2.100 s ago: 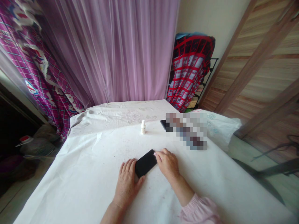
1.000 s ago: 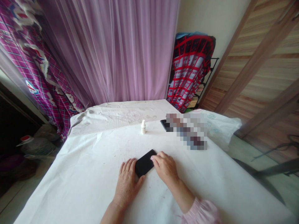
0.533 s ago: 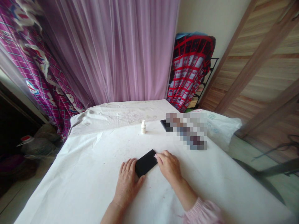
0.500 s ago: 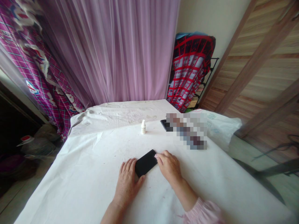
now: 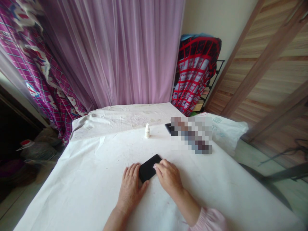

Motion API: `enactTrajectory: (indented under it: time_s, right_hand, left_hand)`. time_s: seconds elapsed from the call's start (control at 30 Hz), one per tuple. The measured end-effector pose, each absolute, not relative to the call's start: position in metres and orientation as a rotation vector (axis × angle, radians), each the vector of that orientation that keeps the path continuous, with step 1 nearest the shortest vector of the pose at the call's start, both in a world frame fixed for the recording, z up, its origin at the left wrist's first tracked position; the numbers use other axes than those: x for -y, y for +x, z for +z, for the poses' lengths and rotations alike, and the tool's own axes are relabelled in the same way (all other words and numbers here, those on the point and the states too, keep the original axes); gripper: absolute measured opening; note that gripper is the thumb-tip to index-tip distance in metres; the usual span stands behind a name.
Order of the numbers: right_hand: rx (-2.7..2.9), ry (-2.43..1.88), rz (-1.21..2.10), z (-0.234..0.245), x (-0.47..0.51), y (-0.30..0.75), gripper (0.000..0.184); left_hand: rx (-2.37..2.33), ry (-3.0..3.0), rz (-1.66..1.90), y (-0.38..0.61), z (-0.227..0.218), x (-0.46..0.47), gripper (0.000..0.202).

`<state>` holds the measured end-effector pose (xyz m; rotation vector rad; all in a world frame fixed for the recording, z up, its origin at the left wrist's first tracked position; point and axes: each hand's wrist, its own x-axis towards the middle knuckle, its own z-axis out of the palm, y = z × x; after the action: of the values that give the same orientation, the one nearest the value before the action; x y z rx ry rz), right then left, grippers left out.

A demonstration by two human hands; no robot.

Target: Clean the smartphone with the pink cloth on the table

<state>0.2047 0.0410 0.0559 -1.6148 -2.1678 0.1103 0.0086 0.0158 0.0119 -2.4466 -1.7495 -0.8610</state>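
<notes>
A black smartphone (image 5: 148, 170) lies flat on the white-covered table, tilted with its far end up to the right. My left hand (image 5: 131, 184) grips its left end, fingers along the upper edge and thumb at the lower corner. In my right hand (image 5: 169, 176) the fingers pinch a small pale pink-white cloth or tissue (image 5: 154, 166), pressed on the right part of the phone's screen. Most of that piece is hidden by the fingers. A small white bottle (image 5: 147, 131) with a nozzle top stands upright beyond the phone.
The table (image 5: 84, 186) carries a dark flat object (image 5: 168, 129) at the back right, partly covered by a blurred patch. A whitish plastic bag (image 5: 229, 131) hangs over the right edge. Purple curtains (image 5: 125, 54) rise behind the table, and a clear jug (image 5: 36, 149) stands on the floor at left.
My right hand has slid with the cloth from the phone's right edge inward and slightly down over the screen. My left hand and the phone stay about where they were.
</notes>
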Motion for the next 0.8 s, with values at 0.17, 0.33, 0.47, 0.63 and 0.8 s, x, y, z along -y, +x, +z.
enactTrajectory:
  time_s: [0.17, 0.33, 0.47, 0.63, 0.8]
  right_hand:
    - [2.202, -1.554, 0.137, 0.056, -0.036, 0.198, 0.020]
    - [2.211, -1.538, 0.168, 0.055, -0.037, 0.199, 0.019]
    - [2.177, -1.565, 0.174, 0.052, -0.040, 0.205, 0.020]
    - [2.146, -1.625, 0.166, 0.053, -0.044, 0.216, 0.020]
    - [2.115, -1.695, 0.177, 0.054, -0.047, 0.225, 0.021]
  left_hand:
    - [1.750, -2.446, -0.858, 0.008, 0.011, -0.016, 0.055]
    - [1.768, -2.441, -0.841, 0.008, 0.011, -0.016, 0.055]
    - [1.765, -2.444, -0.830, 0.008, 0.010, -0.016, 0.055]
    - [1.757, -2.442, -0.856, 0.008, 0.010, -0.016, 0.054]
    - [1.761, -2.447, -0.853, 0.007, 0.010, -0.016, 0.054]
